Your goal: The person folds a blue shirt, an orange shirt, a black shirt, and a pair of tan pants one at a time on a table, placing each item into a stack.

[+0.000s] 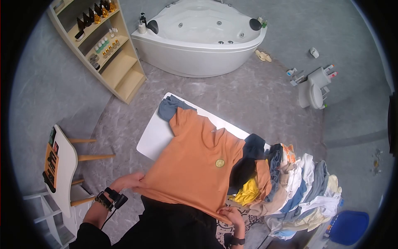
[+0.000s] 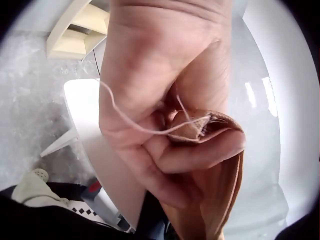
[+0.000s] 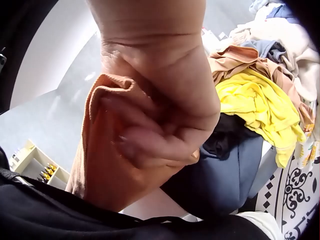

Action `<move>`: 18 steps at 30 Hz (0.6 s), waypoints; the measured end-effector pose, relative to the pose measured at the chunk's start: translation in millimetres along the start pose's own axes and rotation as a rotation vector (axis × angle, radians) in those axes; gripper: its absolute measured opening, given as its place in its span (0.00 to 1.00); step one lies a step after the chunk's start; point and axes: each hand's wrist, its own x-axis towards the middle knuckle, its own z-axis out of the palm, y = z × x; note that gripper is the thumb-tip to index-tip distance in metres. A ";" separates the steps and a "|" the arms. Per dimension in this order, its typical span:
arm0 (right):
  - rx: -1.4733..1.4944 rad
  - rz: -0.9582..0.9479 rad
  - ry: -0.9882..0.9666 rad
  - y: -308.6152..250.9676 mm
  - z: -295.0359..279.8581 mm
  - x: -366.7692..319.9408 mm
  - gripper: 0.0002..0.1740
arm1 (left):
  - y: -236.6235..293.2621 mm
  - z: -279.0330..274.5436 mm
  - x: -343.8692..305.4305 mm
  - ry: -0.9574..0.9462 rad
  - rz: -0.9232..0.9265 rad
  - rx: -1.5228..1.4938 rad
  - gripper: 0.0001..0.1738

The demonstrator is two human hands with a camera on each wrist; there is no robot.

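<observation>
An orange T-shirt (image 1: 190,153) with a round lemon-slice patch (image 1: 219,163) is spread out, its collar toward the far side and its hem toward the person. My left hand (image 1: 132,181) grips the left corner of the hem. In the left wrist view, fingers of that hand (image 2: 165,135) curl around the hem fold, and a loose pale thread (image 2: 117,107) trails from it. The right corner of the hem is pinched by my right hand (image 1: 233,216). The right wrist view shows fingers of this hand (image 3: 155,125) bent over the orange cloth.
Beneath the shirt is a white table (image 1: 154,139). A dark grey-blue garment (image 1: 168,108) lies at its far left corner. Black cloth (image 1: 244,166), a yellow garment (image 1: 247,192) and a large clothes pile (image 1: 302,191) sit to the right. A side table (image 1: 66,153) stands at left.
</observation>
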 end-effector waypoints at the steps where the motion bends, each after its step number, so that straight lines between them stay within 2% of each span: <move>1: -0.029 0.072 -0.025 0.7 0.0 0.1 0.08 | -7.1 0.3 1.0 -0.006 -0.013 -0.100 0.19; 3: -0.025 0.065 -0.052 9.7 -4.1 13.0 0.08 | -17.5 -3.1 6.1 -0.014 -0.028 -0.198 0.19; 5: -0.039 -0.066 -0.003 1.6 -1.1 25.1 0.08 | -6.4 -7.3 13.8 0.026 0.013 -0.363 0.26; 6: 0.061 -0.027 0.057 -8.3 0.6 29.8 0.08 | -3.8 -10.0 21.3 0.023 0.014 -0.360 0.26; 7: 0.063 -0.030 0.061 -9.9 0.4 40.2 0.08 | -1.7 -13.9 32.8 0.102 0.031 -0.423 0.29; 8: 0.177 -0.154 0.159 -8.9 -1.9 59.2 0.08 | 5.0 -17.6 44.7 0.181 0.052 -0.484 0.33; 9: 0.289 -0.277 0.256 -8.6 -5.5 77.0 0.08 | 13.1 -19.6 58.3 0.179 0.060 -0.479 0.33; 10: 0.289 -0.280 0.260 -14.9 -9.2 89.8 0.08 | 24.3 -18.6 71.0 0.247 0.136 -0.590 0.34; 11: 0.488 -0.201 0.294 -23.3 -14.2 100.3 0.10 | 29.7 -17.3 81.8 0.314 0.209 -0.704 0.35; 12: 0.688 -0.119 0.329 -27.6 -17.1 106.4 0.13 | 31.8 -18.7 91.3 0.308 0.206 -0.703 0.35; 13: 0.675 -0.112 0.350 -25.9 -21.2 116.7 0.18 | 36.4 -23.3 104.7 0.400 0.115 -0.580 0.35; 14: 0.569 -0.122 0.475 -27.6 -21.7 126.6 0.20 | 40.5 -27.1 120.4 0.491 0.030 -0.454 0.35; 15: 0.461 -0.130 0.598 -29.4 -21.8 138.0 0.23 | 42.8 -29.8 135.5 0.486 0.039 -0.450 0.35; 16: 0.438 -0.218 0.658 -29.5 -25.1 148.2 0.22 | 39.5 -33.2 150.8 0.541 0.101 -0.320 0.35; 17: 0.439 -0.217 0.663 -28.3 -35.0 160.8 0.22 | 37.6 -34.7 163.7 0.595 0.158 -0.192 0.35; 18: 0.301 -0.278 0.693 -28.8 -46.6 175.4 0.20 | 37.4 -39.0 178.2 0.634 0.156 -0.157 0.33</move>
